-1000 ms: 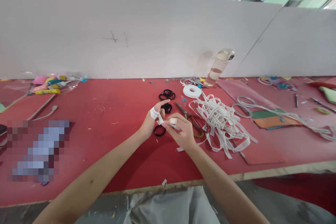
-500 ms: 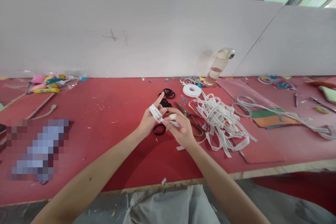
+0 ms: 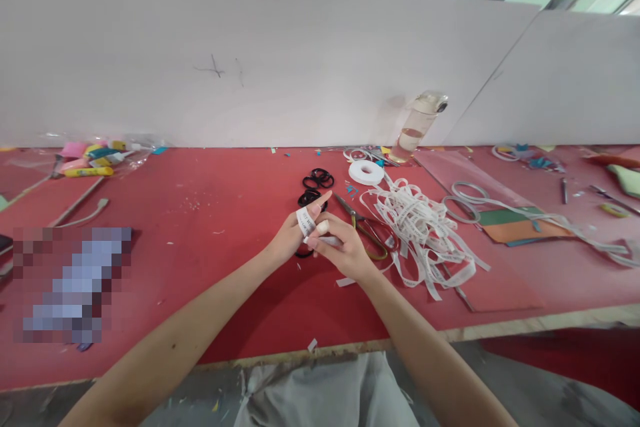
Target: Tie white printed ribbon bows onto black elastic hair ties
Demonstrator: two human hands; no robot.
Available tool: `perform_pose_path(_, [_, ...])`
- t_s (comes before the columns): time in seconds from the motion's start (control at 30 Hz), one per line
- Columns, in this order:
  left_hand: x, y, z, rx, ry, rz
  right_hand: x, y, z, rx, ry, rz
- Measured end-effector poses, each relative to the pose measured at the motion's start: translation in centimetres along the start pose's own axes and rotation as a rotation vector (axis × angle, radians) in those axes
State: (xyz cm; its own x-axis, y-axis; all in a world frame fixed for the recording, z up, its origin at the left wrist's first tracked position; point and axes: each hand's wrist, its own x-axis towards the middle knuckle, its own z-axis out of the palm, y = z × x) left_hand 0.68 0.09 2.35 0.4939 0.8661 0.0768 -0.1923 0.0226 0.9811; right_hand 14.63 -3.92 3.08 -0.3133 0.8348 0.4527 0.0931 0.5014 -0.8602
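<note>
My left hand (image 3: 293, 237) and my right hand (image 3: 344, 250) meet above the red table (image 3: 200, 227). A white printed ribbon strip (image 3: 305, 221) is wrapped round my left index finger, which points up and right. My right hand pinches the strip's loose end against that finger; its thumb wears a pale bandage. A black hair tie (image 3: 301, 253) lies on the table just under both hands, mostly hidden. More black hair ties (image 3: 318, 180) lie a little farther back.
Scissors (image 3: 364, 227) lie right of my hands, beside a tangled heap of white ribbon (image 3: 425, 230) and a white tape roll (image 3: 366, 173). A clear bottle (image 3: 417, 123) leans on the white partition. Coloured items in plastic (image 3: 95, 159) sit far left; coloured sheets (image 3: 520, 227) right.
My left index finger has swung right and down toward my right hand. The ribbon strip now sits tighter round that finger. The black tie under my hands is more covered.
</note>
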Motion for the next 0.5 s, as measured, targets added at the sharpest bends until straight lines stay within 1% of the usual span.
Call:
perform_pose_path(0.1, [0.07, -0.07, -0.17, 0.032, 0.044, 0.011, 0.00, -0.03, -0.02, 0.062, -0.001, 0.035])
perform_pose_path(0.33, [-0.04, -0.01, -0.58, 0.186, 0.089, 0.071, -0.06, 0.49, 0.06, 0.000, 0.071, 0.065])
perform_pose_path(0.43, [0.00, 0.21, -0.68, 0.248, 0.103, 0.100, -0.08, 0.46, 0.17, -0.018, 0.076, 0.035])
perform_pose_path(0.5, [0.12, 0.39, -0.70, 0.245, 0.112, 0.126, -0.10, 0.39, 0.20, -0.022, 0.080, -0.006])
